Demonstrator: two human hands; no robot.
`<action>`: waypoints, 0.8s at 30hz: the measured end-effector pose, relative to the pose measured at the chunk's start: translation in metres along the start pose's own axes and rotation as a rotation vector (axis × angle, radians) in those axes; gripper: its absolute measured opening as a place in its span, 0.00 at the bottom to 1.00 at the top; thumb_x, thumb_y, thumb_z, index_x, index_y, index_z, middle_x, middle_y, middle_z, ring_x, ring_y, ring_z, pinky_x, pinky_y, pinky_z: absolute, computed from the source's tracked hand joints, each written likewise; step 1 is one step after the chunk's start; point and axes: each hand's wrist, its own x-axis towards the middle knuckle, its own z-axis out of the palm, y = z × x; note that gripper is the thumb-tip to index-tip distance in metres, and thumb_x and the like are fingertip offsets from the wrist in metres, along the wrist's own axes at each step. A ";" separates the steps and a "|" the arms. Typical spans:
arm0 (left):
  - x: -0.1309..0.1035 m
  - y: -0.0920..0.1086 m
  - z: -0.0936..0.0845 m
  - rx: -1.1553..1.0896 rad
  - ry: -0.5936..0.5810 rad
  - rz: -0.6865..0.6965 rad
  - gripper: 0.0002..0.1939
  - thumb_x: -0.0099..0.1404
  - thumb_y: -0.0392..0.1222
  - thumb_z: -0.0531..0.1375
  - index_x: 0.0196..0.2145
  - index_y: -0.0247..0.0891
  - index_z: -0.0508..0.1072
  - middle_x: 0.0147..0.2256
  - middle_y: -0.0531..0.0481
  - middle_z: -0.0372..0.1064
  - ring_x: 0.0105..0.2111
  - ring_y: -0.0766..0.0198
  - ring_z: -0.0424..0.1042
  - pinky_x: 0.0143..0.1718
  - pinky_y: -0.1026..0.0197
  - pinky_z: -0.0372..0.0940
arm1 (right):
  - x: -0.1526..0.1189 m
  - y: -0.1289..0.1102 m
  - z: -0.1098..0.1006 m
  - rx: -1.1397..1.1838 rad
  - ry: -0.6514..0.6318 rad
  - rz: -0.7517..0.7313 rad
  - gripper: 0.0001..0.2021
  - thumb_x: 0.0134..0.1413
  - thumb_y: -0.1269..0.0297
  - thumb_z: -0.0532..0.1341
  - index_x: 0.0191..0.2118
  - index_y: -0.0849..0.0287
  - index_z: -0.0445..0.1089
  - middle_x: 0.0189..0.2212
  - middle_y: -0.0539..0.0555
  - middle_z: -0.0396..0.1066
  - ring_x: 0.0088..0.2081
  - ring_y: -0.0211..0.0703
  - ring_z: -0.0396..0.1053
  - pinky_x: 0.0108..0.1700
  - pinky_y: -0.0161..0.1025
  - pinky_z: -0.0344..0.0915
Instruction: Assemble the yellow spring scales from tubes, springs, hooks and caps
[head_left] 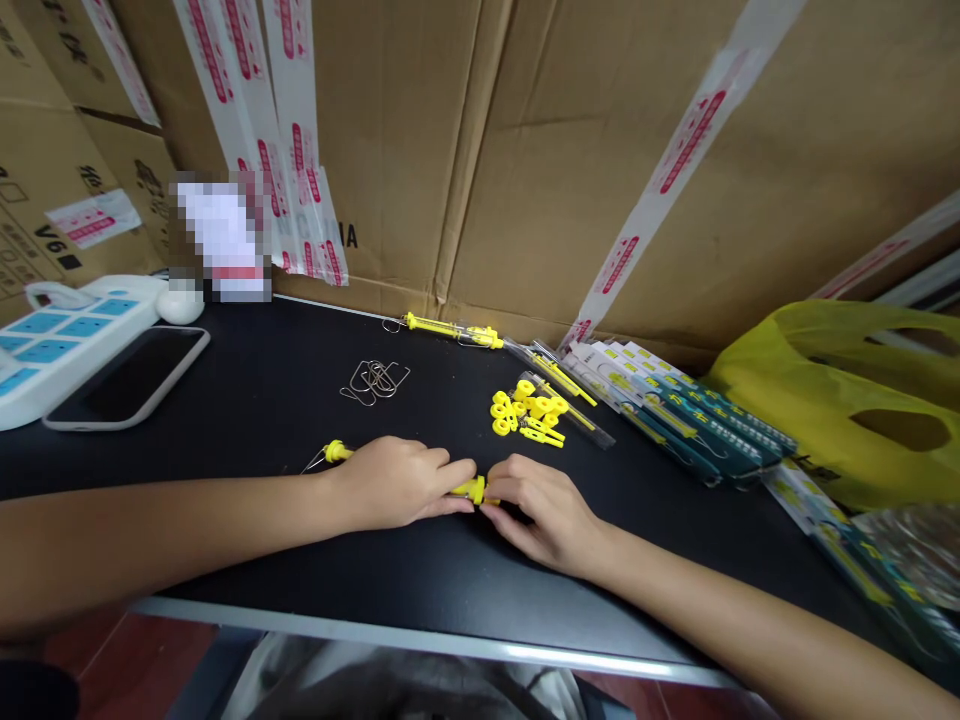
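My left hand is closed around a slim yellow tube tool, which lies almost level just above the black table. The tool's left end, with a thin wire hook, sticks out behind my wrist. At its other end, the fingertips of my right hand pinch the yellow tip. My fingers cover most of the tube. Beyond my right hand lies a heap of small yellow plastic parts, rings and flat clips among them. Several bent metal wire hooks lie tangled beyond my left hand.
A similar yellow tool rests at the table's back edge, by cardboard boxes. To the right are clear tubes with yellow rods, carded packages and a yellow plastic bag. A phone and power strip lie left.
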 end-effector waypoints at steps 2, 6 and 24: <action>0.000 0.000 0.000 0.002 -0.001 0.002 0.18 0.70 0.54 0.43 0.39 0.40 0.64 0.27 0.54 0.67 0.26 0.63 0.71 0.22 0.65 0.55 | 0.000 0.000 0.000 0.001 -0.001 0.002 0.10 0.55 0.75 0.58 0.42 0.58 0.60 0.32 0.55 0.67 0.33 0.40 0.64 0.33 0.37 0.64; 0.000 -0.001 0.000 0.006 0.009 0.002 0.18 0.70 0.54 0.44 0.39 0.40 0.64 0.27 0.54 0.67 0.26 0.63 0.71 0.22 0.65 0.54 | 0.000 -0.001 -0.001 -0.026 0.009 0.001 0.11 0.54 0.75 0.58 0.43 0.59 0.60 0.34 0.56 0.66 0.35 0.41 0.65 0.34 0.36 0.65; 0.001 0.000 -0.001 -0.021 0.011 0.004 0.17 0.70 0.53 0.43 0.39 0.39 0.65 0.27 0.52 0.67 0.25 0.63 0.70 0.23 0.65 0.56 | -0.002 0.001 0.004 0.094 -0.035 0.148 0.08 0.60 0.69 0.53 0.45 0.57 0.56 0.29 0.52 0.65 0.29 0.39 0.62 0.29 0.35 0.61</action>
